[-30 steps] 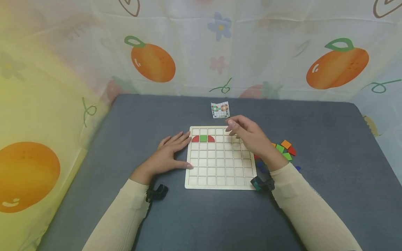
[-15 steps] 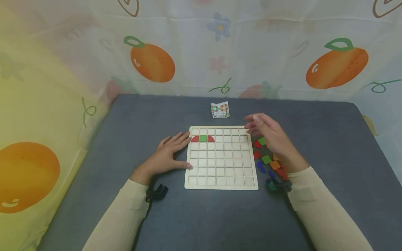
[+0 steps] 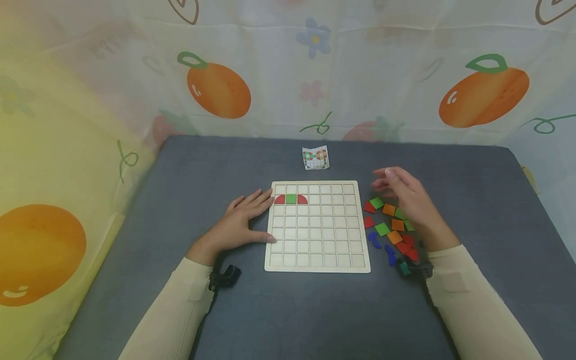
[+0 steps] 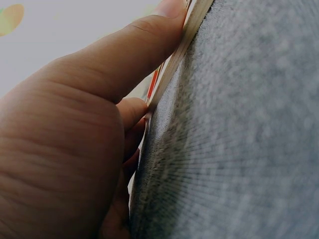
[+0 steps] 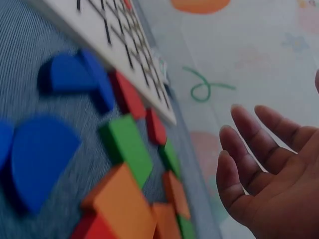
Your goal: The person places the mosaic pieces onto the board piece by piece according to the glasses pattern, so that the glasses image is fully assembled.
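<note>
A pale wooden grid board point(image 3: 321, 220) lies on the dark table. In its second row sit a red quarter-round piece point(image 3: 279, 199), a green square point(image 3: 291, 199) and another red quarter-round piece point(image 3: 302, 199). My left hand point(image 3: 240, 225) rests at the board's left edge, fingers spread, with the thumb on the rim in the left wrist view. Over the far side of the loose pieces hovers my right hand point(image 3: 411, 200), its fingers loosely bent and nothing held. In the right wrist view the loose pieces show as blue point(image 5: 45, 159), green point(image 5: 127, 147), orange point(image 5: 122, 199) and red shapes.
A small printed pattern card point(image 3: 316, 158) lies beyond the board's far edge. Loose orange squares point(image 3: 389, 209) and red pieces point(image 3: 406, 245) are scattered right of the board, with blue ones point(image 3: 374, 239) nearer me. A patterned cloth point(image 3: 270, 65) hangs behind the table.
My right hand has moved right, from above the board's far right part to over the loose pieces, uncovering the board's corner and more pieces. The left hand has stayed in place.
</note>
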A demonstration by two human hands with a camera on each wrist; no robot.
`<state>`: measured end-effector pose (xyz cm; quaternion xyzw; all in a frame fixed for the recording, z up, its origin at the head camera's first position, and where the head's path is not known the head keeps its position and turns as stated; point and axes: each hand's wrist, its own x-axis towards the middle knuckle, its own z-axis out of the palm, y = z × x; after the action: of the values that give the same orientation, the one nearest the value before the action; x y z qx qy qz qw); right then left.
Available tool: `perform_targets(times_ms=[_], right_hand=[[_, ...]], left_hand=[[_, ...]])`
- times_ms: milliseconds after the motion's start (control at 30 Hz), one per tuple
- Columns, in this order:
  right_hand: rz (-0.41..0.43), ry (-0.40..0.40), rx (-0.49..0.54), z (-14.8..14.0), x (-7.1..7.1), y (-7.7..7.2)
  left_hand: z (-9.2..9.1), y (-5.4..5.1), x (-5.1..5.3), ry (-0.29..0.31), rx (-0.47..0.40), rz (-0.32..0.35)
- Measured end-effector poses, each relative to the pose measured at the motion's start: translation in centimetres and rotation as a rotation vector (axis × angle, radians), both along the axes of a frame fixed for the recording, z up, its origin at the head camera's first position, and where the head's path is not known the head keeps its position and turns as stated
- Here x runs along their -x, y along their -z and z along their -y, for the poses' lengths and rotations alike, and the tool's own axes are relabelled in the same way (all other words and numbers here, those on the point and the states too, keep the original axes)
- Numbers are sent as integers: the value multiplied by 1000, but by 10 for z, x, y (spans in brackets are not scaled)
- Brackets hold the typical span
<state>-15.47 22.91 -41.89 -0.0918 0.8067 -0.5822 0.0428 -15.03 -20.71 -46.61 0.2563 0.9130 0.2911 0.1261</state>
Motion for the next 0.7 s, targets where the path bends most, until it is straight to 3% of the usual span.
perform_targets(times_ms=[300, 500, 700], right_hand=[[29, 60, -129, -15, 4, 20], [111, -11, -283, -21, 4, 27], [73, -91, -435, -23, 6, 29]], left_hand=[[0, 0, -1, -5, 2, 3], [-1, 0, -1, -4, 3, 3], [0, -1, -1, -4, 0, 7]])
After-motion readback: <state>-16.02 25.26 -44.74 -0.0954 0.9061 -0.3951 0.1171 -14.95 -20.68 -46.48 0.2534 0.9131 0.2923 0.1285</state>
